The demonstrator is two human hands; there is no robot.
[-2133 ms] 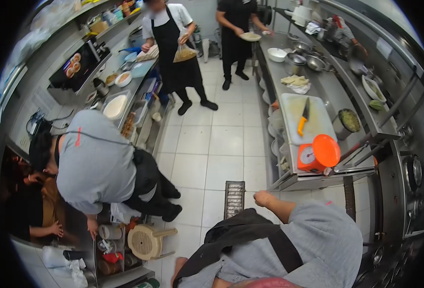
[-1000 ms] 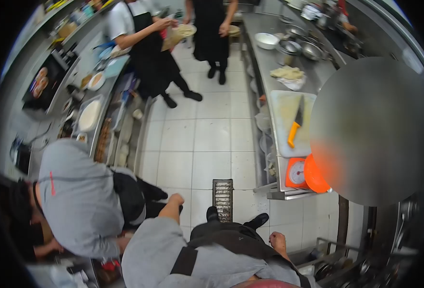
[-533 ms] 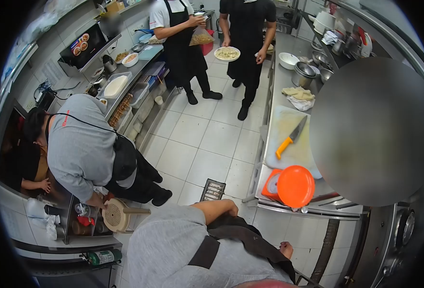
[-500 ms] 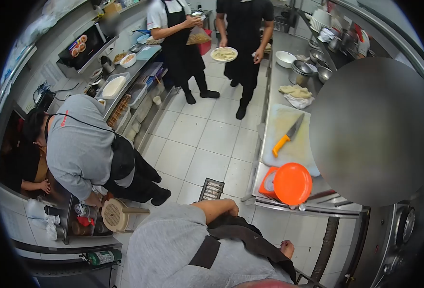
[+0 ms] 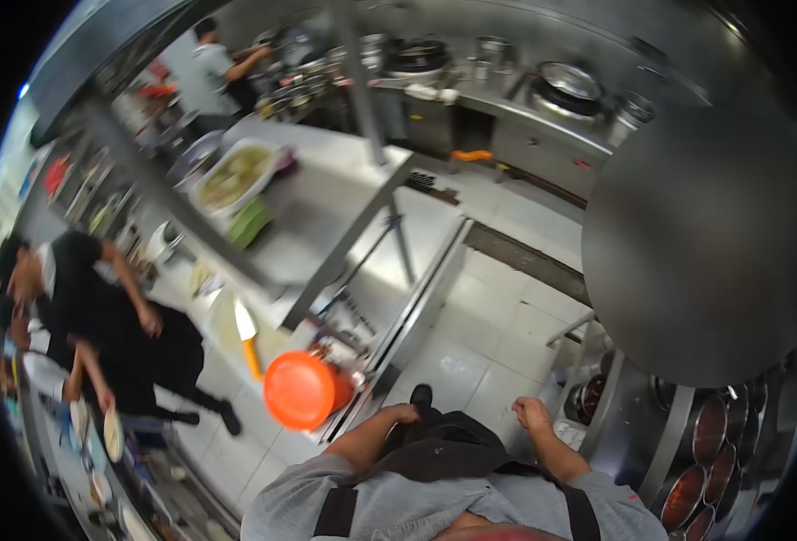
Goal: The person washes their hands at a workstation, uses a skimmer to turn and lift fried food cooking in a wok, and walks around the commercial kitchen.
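Observation:
My left hand is by the front of my dark apron, its fingers curled in and nothing seen in them. To the right of the apron, my right hand hangs in a loose fist with nothing visible in it. The orange bowl on the counter corner is nearest to my left hand. Behind it a knife with an orange handle lies on a cutting board.
A raised steel shelf holds a white tub of food. At left stands a person in black with a plate; another person is further back. Pots stand along the rear stove. Round containers are at lower right. A grey blur covers the right.
The view has swung right: the counter and orange bowl now lie to the left, and the stove has come into view. My right hand is higher and more visible.

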